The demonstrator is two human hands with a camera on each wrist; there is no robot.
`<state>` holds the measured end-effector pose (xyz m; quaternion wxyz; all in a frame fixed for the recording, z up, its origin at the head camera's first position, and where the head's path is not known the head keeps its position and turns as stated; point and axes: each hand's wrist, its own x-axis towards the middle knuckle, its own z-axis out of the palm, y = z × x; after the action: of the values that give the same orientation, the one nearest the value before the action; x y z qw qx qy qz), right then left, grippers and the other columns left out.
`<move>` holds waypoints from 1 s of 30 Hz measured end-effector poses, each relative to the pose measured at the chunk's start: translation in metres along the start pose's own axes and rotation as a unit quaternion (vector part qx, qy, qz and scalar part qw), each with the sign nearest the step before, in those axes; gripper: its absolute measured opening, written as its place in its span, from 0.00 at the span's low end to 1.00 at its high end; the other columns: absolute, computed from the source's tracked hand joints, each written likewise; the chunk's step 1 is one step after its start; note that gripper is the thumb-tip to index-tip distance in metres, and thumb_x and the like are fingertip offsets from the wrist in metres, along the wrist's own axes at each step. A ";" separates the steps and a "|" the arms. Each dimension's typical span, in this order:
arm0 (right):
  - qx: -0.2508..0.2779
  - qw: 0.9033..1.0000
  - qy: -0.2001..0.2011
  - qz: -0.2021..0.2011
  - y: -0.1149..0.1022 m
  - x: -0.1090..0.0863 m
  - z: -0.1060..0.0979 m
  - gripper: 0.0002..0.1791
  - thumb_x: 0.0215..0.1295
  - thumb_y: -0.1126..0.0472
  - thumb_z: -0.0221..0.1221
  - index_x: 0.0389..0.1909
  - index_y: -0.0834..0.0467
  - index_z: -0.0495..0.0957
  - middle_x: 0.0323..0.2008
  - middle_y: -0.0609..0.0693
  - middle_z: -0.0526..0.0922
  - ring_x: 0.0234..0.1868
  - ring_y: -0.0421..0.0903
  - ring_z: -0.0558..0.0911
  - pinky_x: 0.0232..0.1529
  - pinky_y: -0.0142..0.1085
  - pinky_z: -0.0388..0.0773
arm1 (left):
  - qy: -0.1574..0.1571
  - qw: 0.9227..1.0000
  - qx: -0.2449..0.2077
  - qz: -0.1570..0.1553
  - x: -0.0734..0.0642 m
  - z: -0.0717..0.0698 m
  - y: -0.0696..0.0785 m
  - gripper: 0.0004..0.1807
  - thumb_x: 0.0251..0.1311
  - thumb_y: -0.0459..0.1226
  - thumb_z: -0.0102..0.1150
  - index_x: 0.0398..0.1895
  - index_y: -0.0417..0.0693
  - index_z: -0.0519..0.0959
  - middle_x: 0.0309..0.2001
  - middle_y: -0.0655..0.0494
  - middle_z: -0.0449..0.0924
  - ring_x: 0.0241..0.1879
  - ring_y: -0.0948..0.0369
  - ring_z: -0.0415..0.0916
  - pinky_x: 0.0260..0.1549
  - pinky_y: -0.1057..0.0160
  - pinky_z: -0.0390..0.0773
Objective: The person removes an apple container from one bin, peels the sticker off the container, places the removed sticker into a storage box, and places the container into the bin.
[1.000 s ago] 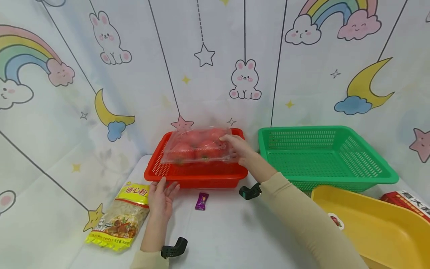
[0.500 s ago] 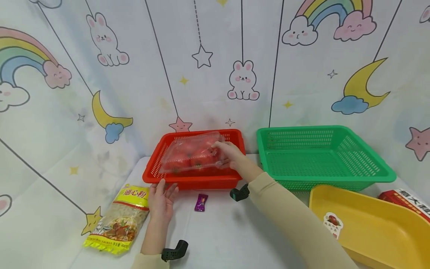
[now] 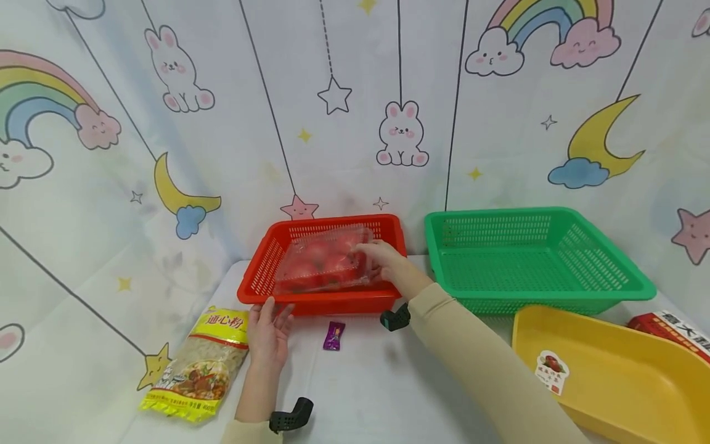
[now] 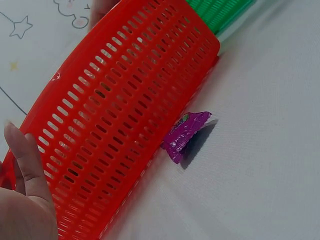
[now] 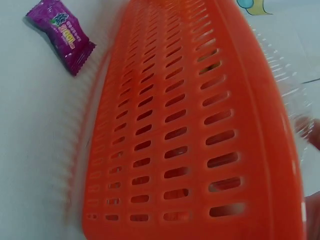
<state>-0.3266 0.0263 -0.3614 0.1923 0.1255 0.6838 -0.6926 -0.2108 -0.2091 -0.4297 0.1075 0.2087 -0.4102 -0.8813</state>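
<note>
My right hand [image 3: 383,262] grips the right end of a clear plastic box of tomatoes [image 3: 318,262], which sits low inside the red basket [image 3: 338,303], slightly tilted. In the right wrist view the basket wall [image 5: 170,120] hides most of that hand and box. My left hand [image 3: 269,339] is at the basket's front-left rim, fingers fairly straight; the left wrist view shows its fingers [image 4: 32,170] against the slotted wall. A purple-wrapped candy [image 3: 334,336] lies on the table just before the basket. To the left of my left hand is a bag of pasta [image 3: 202,364].
A green basket [image 3: 532,299] stands right of the red one. In front of it is a yellow tray [image 3: 616,370] with a sticker on its wall. A red box [image 3: 665,330] lies behind the tray at far right. A printed cloth [image 3: 355,160] hangs behind everything.
My right hand has lowered the box of tomatoes from above the red basket's rim down into it. My left hand has stayed at the front-left rim.
</note>
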 end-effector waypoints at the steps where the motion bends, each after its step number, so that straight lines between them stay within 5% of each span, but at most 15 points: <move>1: -0.004 1.000 0.001 0.001 0.000 -0.001 0.001 0.34 0.62 0.53 0.69 0.67 0.54 0.68 0.60 0.56 0.74 0.56 0.54 0.74 0.53 0.46 0.81 | 0.000 1.000 0.000 0.002 0.000 0.000 0.000 0.24 0.70 0.49 0.59 0.62 0.54 0.63 0.65 0.50 0.71 0.45 0.59 0.85 0.50 0.64 0.80; 9: -0.057 0.998 0.007 0.003 0.002 0.000 0.008 0.29 0.65 0.56 0.67 0.64 0.58 0.71 0.59 0.57 0.75 0.57 0.55 0.74 0.54 0.48 0.80 | 0.003 1.000 0.004 0.006 0.000 0.000 0.001 0.21 0.72 0.49 0.56 0.61 0.56 0.63 0.68 0.51 0.69 0.45 0.61 0.85 0.52 0.64 0.79; 23: -0.039 0.999 -0.010 -0.008 0.003 0.004 0.012 0.21 0.71 0.60 0.59 0.63 0.59 0.72 0.59 0.56 0.76 0.56 0.56 0.76 0.59 0.50 0.77 | 0.002 1.000 0.001 0.010 -0.002 0.000 -0.002 0.18 0.72 0.47 0.57 0.58 0.57 0.64 0.67 0.49 0.69 0.44 0.60 0.85 0.49 0.64 0.81; 30: -0.029 0.999 -0.016 -0.006 0.004 0.008 0.010 0.24 0.71 0.60 0.59 0.66 0.60 0.70 0.62 0.57 0.74 0.57 0.58 0.75 0.59 0.52 0.76 | -0.015 1.000 -0.013 0.017 -0.001 0.000 -0.003 0.22 0.72 0.46 0.57 0.62 0.52 0.62 0.57 0.50 0.73 0.40 0.60 0.86 0.41 0.67 0.83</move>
<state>-0.3314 0.0160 -0.3684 0.2029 0.1044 0.7010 -0.6757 -0.2105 -0.2067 -0.4316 0.1186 0.1870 -0.4035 -0.8878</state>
